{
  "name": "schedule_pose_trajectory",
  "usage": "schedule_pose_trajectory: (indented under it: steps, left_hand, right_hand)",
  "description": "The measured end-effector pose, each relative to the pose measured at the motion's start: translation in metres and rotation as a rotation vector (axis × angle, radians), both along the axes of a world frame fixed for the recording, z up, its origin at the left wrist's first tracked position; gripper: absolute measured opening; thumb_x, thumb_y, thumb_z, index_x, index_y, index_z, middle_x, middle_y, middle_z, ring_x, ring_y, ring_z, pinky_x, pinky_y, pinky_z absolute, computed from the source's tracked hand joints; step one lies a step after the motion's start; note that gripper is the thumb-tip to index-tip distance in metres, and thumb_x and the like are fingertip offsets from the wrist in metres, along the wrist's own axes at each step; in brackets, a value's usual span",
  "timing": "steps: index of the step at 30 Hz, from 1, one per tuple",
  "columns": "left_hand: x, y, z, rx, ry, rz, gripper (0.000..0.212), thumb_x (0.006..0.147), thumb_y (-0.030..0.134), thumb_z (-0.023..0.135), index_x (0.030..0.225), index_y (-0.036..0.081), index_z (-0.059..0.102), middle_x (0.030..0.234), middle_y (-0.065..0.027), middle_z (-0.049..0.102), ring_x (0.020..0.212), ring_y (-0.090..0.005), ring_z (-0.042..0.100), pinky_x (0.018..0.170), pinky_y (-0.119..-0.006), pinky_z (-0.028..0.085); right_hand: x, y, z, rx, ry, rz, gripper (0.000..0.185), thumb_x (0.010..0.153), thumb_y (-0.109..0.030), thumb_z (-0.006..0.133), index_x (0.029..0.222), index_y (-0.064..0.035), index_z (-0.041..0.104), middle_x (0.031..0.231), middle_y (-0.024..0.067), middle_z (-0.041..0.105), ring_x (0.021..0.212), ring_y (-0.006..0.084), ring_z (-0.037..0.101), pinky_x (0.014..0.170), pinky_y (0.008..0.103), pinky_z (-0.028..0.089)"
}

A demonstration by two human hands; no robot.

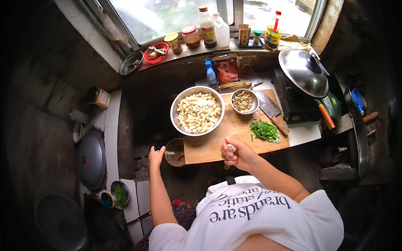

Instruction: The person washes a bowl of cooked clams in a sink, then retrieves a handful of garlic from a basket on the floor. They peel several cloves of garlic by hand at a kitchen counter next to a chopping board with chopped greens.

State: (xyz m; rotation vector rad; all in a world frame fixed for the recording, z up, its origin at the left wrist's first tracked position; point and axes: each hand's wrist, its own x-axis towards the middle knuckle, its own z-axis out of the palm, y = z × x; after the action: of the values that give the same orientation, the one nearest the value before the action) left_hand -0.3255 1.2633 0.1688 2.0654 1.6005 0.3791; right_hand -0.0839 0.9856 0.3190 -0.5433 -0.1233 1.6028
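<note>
My right hand (pixel 238 152) is closed around a garlic bulb (pixel 231 147), just above the front edge of the wooden cutting board (pixel 207 150). To the left of the board, my left hand (pixel 156 155) is held out over a round container (pixel 176 152); a small pale bit shows at its fingers, too small to identify. A large metal bowl of pale diced food (pixel 198 111) and a smaller metal bowl of browned pieces (pixel 244 102) stand at the board's back. Chopped green onions (pixel 265 131) lie beside a cleaver (pixel 270 106) on the right.
A lidded wok (pixel 303 73) sits on a black stove (pixel 295 106) at right, its wooden handle (pixel 326 116) jutting forward. Jars and bottles line the windowsill (pixel 188 51). At left are a dark round lid (pixel 91 160) and a bowl of greens (pixel 120 192) on a tiled ledge.
</note>
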Motion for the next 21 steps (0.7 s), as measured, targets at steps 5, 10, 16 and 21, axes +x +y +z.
schedule_pose_trajectory:
  steps: [5,10,16,21]
  left_hand:
    - [-0.022,0.024,-0.031,-0.106,-0.614,0.236,0.033,0.083,0.025,0.051,0.100,-0.002,0.056,0.086,-0.0096,0.059,0.075,-0.0141,0.055,0.067,-0.025,0.044]
    - [0.019,-0.025,0.032,-0.169,-0.714,0.124,0.021,0.086,0.012,0.042,0.095,0.003,0.058,0.061,0.0023,0.049,0.046,-0.0032,0.037,0.041,-0.018,0.030]
    - [0.085,-0.135,0.166,-0.162,-0.777,-0.297,0.016,0.080,0.008,0.054,0.094,0.002,0.058,0.063,0.0011,0.048,0.055,-0.0055,0.041,0.047,-0.019,0.033]
    - [0.128,-0.197,0.203,0.432,-0.622,-0.587,0.035,0.062,0.012,0.072,0.093,0.006,0.057,0.077,-0.0056,0.052,0.060,-0.0167,0.049,0.050,-0.025,0.040]
  right_hand:
    - [-0.007,-0.004,-0.004,-0.041,0.016,-0.001,0.031,0.089,-0.029,0.037,0.070,-0.0077,0.046,0.052,-0.0012,0.036,0.041,0.0064,0.029,0.039,0.0192,0.024]
    - [-0.004,-0.008,-0.005,-0.108,-0.058,-0.106,0.021,0.088,-0.026,0.042,0.085,-0.0067,0.049,0.068,0.0025,0.048,0.054,0.0080,0.042,0.045,0.0192,0.034]
    - [-0.005,0.002,0.025,-0.024,-0.184,-0.196,0.025,0.084,-0.019,0.052,0.104,-0.0032,0.048,0.087,0.0083,0.056,0.076,0.0147,0.056,0.062,0.0222,0.047]
    - [-0.006,0.000,0.031,0.000,-0.289,-0.279,0.025,0.084,-0.018,0.053,0.102,-0.0001,0.050,0.087,0.0080,0.057,0.077,0.0137,0.057,0.067,0.0234,0.048]
